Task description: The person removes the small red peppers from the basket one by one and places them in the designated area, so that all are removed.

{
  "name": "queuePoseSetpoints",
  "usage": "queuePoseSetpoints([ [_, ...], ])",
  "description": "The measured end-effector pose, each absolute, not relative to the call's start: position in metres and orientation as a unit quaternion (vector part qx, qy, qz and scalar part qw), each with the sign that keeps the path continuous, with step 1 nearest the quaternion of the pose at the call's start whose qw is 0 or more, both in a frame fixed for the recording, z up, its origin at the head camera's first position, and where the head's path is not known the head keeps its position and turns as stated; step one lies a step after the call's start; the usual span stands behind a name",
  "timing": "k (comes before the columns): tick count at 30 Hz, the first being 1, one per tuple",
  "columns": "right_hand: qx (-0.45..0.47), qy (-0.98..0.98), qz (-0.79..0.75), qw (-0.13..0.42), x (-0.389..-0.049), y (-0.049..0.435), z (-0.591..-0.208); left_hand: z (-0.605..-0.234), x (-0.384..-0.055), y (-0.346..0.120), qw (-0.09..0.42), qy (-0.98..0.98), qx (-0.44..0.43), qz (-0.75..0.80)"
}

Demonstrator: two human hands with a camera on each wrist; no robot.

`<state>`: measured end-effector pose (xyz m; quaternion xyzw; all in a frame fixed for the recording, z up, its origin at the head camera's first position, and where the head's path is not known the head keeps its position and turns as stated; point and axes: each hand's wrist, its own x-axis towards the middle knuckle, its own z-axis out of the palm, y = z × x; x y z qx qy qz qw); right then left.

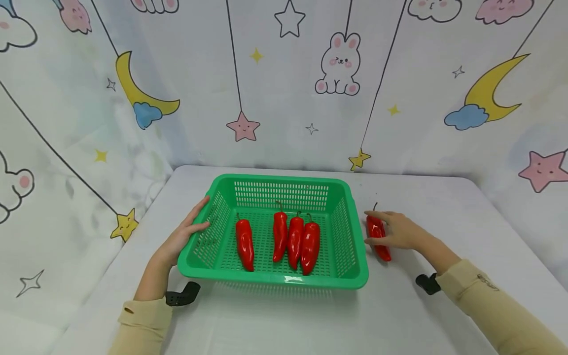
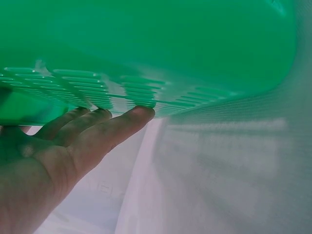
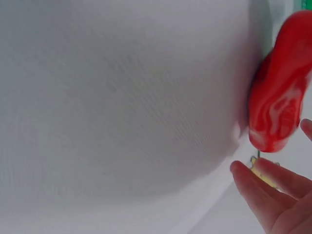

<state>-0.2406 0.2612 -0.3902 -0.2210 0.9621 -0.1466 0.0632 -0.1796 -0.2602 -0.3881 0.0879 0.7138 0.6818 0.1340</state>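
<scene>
A green plastic basket with slotted walls stands on the white table. My left hand rests against its left side, and in the left wrist view the fingers lie fairly straight along the slotted wall. One glossy red chili pepper lies in the basket's left part; three more, the nearest a plump pepper, lie side by side right of centre. Outside, to the basket's right, my right hand hovers over another red pepper. In the right wrist view its fingers are spread just off this pepper.
The white table reaches out on both sides of the basket. Behind it hangs a pale cloth backdrop printed with moons, stars and a bunny. Black straps sit at both wrists, close over the table.
</scene>
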Motion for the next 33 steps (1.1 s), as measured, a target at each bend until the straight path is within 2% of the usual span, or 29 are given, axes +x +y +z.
queuePoseSetpoints([
  [8, -0.197, 0.969, -0.139, 0.047, -0.233, 0.262, -0.368, -0.388, -0.180, -0.260, 0.137, 0.714, 0.087, 0.681],
  [16, -0.229, 0.961, -0.154, 0.019, -0.229, 0.255, -0.354, -0.388, -0.179, -0.260, 0.139, 0.710, 0.085, 0.685],
  [33, -0.234, 0.958, -0.164, 0.008, -0.231, 0.239, -0.326, -0.386, -0.179, -0.261, 0.132, 0.727, 0.081, 0.669],
])
